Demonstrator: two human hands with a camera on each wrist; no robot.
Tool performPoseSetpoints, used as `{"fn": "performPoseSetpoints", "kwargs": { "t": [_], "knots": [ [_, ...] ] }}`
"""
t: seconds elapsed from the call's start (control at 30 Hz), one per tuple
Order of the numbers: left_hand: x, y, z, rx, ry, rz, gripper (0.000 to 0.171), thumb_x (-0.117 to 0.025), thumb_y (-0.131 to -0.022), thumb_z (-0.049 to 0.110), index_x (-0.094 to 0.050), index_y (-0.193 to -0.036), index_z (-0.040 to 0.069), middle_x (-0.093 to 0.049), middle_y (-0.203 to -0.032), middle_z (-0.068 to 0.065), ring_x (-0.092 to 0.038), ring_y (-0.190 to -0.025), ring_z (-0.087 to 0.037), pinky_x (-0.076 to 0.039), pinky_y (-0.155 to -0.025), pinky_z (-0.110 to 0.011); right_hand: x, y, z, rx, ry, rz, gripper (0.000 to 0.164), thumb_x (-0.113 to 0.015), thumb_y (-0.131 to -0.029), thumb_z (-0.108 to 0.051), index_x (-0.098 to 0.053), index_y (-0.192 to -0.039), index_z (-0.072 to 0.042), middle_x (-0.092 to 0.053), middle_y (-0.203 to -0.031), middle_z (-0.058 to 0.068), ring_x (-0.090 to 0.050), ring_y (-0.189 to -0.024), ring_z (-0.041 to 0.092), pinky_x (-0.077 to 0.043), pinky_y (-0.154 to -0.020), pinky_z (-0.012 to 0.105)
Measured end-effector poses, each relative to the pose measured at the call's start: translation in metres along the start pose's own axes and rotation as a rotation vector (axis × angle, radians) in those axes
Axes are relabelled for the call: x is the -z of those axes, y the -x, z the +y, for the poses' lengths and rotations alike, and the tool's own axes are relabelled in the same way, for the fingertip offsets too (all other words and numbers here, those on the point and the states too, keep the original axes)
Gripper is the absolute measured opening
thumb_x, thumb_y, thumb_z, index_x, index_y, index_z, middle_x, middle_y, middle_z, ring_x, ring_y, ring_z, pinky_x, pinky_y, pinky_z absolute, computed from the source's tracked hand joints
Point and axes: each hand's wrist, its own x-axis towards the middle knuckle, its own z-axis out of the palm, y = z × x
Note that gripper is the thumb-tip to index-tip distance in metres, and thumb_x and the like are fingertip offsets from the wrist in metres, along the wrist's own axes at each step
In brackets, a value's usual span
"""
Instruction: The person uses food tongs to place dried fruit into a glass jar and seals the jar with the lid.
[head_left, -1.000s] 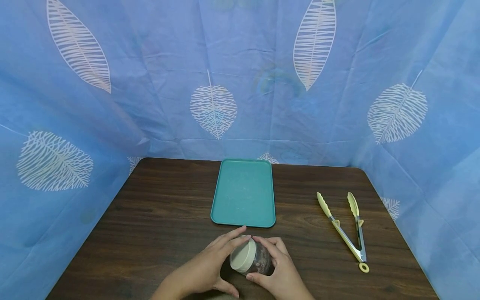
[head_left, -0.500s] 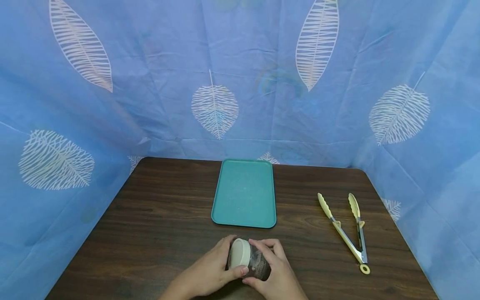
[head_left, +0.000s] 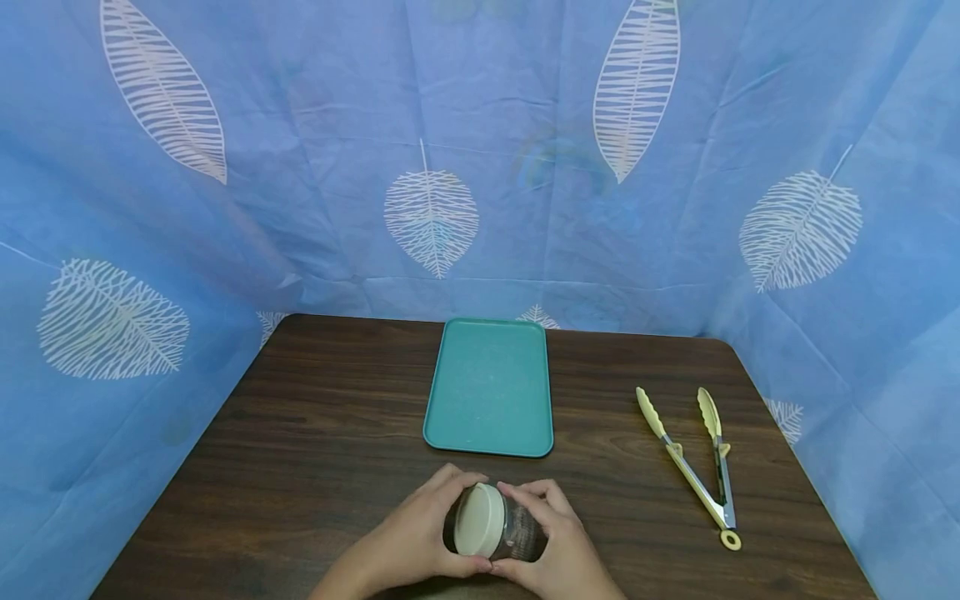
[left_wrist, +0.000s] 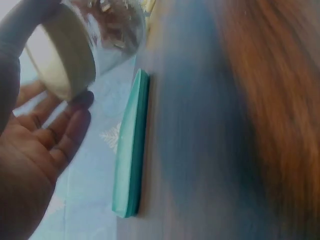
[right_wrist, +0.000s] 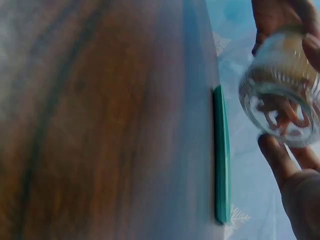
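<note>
A clear jar (head_left: pixel 521 531) with a cream lid (head_left: pixel 480 520) is held on its side in front of the tray, the lid facing left. My left hand (head_left: pixel 412 533) has its thumb and fingers bent around the lid's rim. My right hand (head_left: pixel 562 542) grips the jar's body from the other side. Brownish pieces show through the glass jar (left_wrist: pixel 115 30) in the left wrist view. From the right wrist, the ribbed wall and round base of the jar (right_wrist: pixel 280 107) face the camera, and the jar appears raised off the table.
Beyond the hands, a teal tray (head_left: pixel 489 387) lies on the dark wooden table (head_left: pixel 315 417). Yellow-tipped tongs (head_left: pixel 701 479) lie spread apart at the right. A blue leaf-patterned cloth (head_left: pixel 330 208) hangs behind the table and along both sides.
My left hand's fingers, first stretched over the lid, have bent around it, then shifted their hold. The lid has turned a little more to the left. The right hand keeps its grip.
</note>
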Motion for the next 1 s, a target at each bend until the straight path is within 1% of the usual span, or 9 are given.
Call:
{"fn": "performPoseSetpoints", "kwargs": {
  "t": [0.13,0.23,0.33,0.43,0.57,0.67,0.77,0.9,1.0],
  "knots": [
    [0.004,0.001,0.000,-0.106,-0.061,-0.001,0.089,-0.093,-0.084,0.050,-0.051,-0.159,0.026,-0.059,-0.148,0.010,-0.061,-0.125,-0.005,-0.060,-0.100,-0.029,0.006,-0.001,0.007,-0.045,-0.123,-0.096,0.084,-0.098,-0.080,-0.038,-0.062,-0.153,-0.021,-0.055,-0.131,0.003,-0.059,-0.130,0.025,-0.063,-0.102,0.051],
    [0.006,0.000,0.002,-0.175,-0.123,-0.031,0.093,-0.096,-0.084,0.039,-0.047,-0.162,0.028,-0.055,-0.157,0.009,-0.060,-0.138,-0.012,-0.060,-0.107,-0.032,0.009,-0.001,0.011,-0.050,-0.142,-0.135,0.084,-0.097,-0.082,-0.038,-0.059,-0.155,-0.017,-0.055,-0.133,0.006,-0.058,-0.135,0.035,-0.062,-0.100,0.062],
    [0.007,-0.001,0.004,-0.222,-0.183,-0.052,0.096,-0.096,-0.084,0.030,-0.043,-0.164,0.029,-0.052,-0.161,0.008,-0.058,-0.144,-0.016,-0.059,-0.111,-0.035,0.010,-0.002,0.013,-0.050,-0.140,-0.138,0.085,-0.097,-0.081,-0.038,-0.060,-0.154,-0.013,-0.055,-0.135,0.007,-0.057,-0.137,0.041,-0.061,-0.100,0.063],
    [0.006,-0.002,0.005,-0.265,-0.246,-0.045,0.097,-0.096,-0.085,0.026,-0.042,-0.165,0.027,-0.052,-0.163,0.006,-0.057,-0.146,-0.017,-0.058,-0.113,-0.035,0.010,-0.002,0.014,-0.046,-0.124,-0.121,0.086,-0.099,-0.079,-0.037,-0.062,-0.152,-0.011,-0.056,-0.134,0.007,-0.057,-0.137,0.044,-0.062,-0.099,0.062],
    [0.004,-0.001,0.005,-0.292,-0.292,-0.025,0.096,-0.095,-0.085,0.025,-0.043,-0.165,0.024,-0.052,-0.163,0.005,-0.058,-0.146,-0.017,-0.058,-0.113,-0.034,0.009,-0.001,0.014,-0.063,-0.093,-0.105,0.086,-0.100,-0.077,-0.039,-0.063,-0.150,-0.011,-0.057,-0.134,0.003,-0.059,-0.135,0.038,-0.063,-0.099,0.055],
    [0.004,0.000,0.004,-0.274,-0.271,-0.027,0.097,-0.096,-0.084,0.027,-0.043,-0.165,0.025,-0.052,-0.164,0.006,-0.058,-0.147,-0.017,-0.058,-0.113,-0.035,0.009,-0.001,0.014,-0.060,-0.091,-0.109,0.084,-0.099,-0.078,-0.039,-0.063,-0.150,-0.013,-0.057,-0.134,0.004,-0.059,-0.135,0.038,-0.063,-0.099,0.057],
    [0.003,0.000,0.001,-0.200,-0.169,-0.041,0.107,-0.098,-0.082,0.031,-0.036,-0.168,0.030,-0.048,-0.168,0.005,-0.057,-0.148,-0.019,-0.058,-0.113,-0.038,0.010,0.000,0.013,-0.068,-0.113,-0.111,0.083,-0.098,-0.080,-0.038,-0.063,-0.151,-0.017,-0.057,-0.133,0.005,-0.059,-0.135,0.035,-0.062,-0.099,0.060],
    [-0.002,-0.001,-0.007,-0.055,0.020,-0.040,0.122,-0.100,-0.077,0.040,-0.023,-0.172,0.038,-0.040,-0.173,0.004,-0.054,-0.150,-0.024,-0.055,-0.116,-0.046,0.011,0.001,0.009,-0.093,-0.246,-0.080,0.082,-0.097,-0.082,-0.030,-0.060,-0.153,-0.016,-0.054,-0.133,0.009,-0.060,-0.129,0.012,-0.063,-0.105,0.042],
    [-0.008,-0.003,-0.012,0.020,0.140,-0.026,0.127,-0.101,-0.074,0.043,-0.022,-0.173,0.035,-0.042,-0.172,0.004,-0.052,-0.151,-0.027,-0.051,-0.120,-0.050,0.010,0.001,0.006,-0.052,-0.352,-0.022,0.081,-0.095,-0.085,-0.020,-0.057,-0.156,-0.016,-0.053,-0.137,0.011,-0.058,-0.127,-0.001,-0.059,-0.105,0.024]
  ]
}}
